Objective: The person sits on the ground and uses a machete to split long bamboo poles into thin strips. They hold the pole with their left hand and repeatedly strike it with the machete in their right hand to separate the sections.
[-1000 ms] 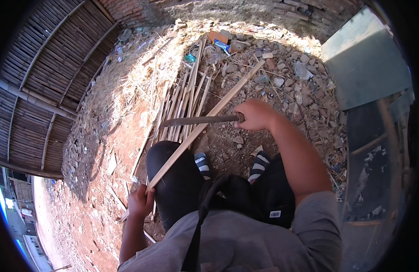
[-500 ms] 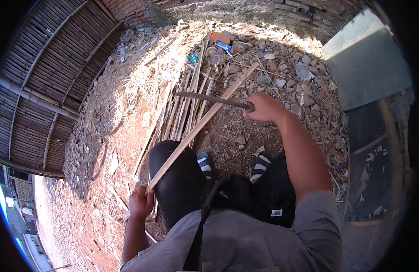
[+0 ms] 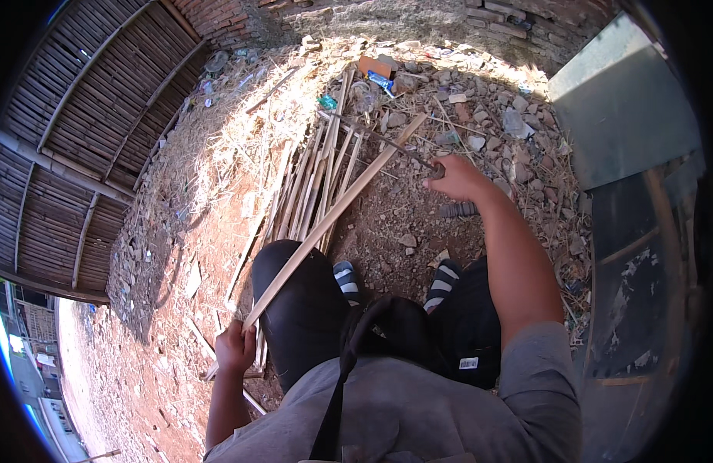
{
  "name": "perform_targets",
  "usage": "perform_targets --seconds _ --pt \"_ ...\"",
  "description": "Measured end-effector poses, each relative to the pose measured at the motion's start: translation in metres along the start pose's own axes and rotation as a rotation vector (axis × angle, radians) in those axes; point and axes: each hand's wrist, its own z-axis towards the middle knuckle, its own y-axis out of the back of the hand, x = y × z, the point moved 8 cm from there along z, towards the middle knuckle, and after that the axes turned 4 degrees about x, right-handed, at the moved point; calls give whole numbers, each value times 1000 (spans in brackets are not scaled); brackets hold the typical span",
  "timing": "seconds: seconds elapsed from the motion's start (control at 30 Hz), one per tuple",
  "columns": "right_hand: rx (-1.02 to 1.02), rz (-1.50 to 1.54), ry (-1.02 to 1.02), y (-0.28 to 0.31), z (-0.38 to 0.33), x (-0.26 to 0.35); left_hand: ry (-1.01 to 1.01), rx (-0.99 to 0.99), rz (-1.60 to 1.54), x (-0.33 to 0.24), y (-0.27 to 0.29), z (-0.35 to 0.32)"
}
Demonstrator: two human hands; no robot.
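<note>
Left hand [image 3: 234,349] is closed around the near end of a long pale stick [image 3: 333,220]. The stick runs up and right from that hand, crosses over the left knee [image 3: 299,297], and ends near the rubble [image 3: 480,116] by the wall. Right hand [image 3: 457,179] is out in front at arm's length, fingers wrapped on the handle of a blade [image 3: 387,145]. The blade is dark and thin and points left and up from the fist; it looks to meet the stick near its far end, but contact is hard to tell at this size. Under the stick lies a pile of split strips [image 3: 314,185] on red dirt, fanned toward the wall. Two striped sandals [image 3: 346,279] sit between the knees, toes forward. A black strap [image 3: 349,363] crosses the grey shirt. Slatted fence [image 3: 86,131] fills the left side. A grey metal sheet [image 3: 626,116] stands at right. Brick wall [image 3: 241,15] runs along the top.
</note>
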Motion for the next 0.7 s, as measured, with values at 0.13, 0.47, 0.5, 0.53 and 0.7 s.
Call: perform_targets --seconds 0.13,0.47,0.5,0.53,0.7 --pt "-67 33 -46 6 6 -21 -20 -26 33 -3 10 4" --pt "36 -229 152 -6 -13 39 -50 -47 24 -3 7 -7" --pt "40 -183 122 -1 -8 29 -45 -53 23 -1 6 -6" --pt "49 -136 91 -1 -4 17 -37 -53 22 2 4 -6" --pt "-64 -23 -39 12 0 -9 -40 -93 72 5 5 -5"
